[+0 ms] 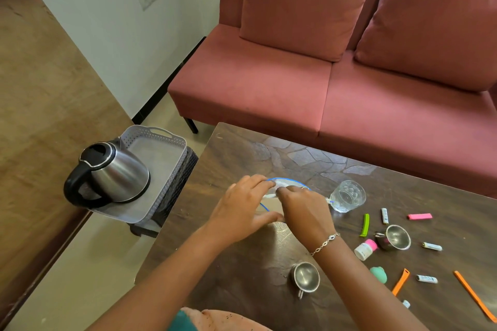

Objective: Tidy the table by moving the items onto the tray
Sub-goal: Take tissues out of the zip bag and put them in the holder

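Tray, one grey basket, sits at nine o'clock beside the table and carries one steel kettle. Mid-table lies one blue-edged clear bag; the left hand and right hand both pinch it. At three o'clock: one glass, two steel cups, two orange strips, four batteries.
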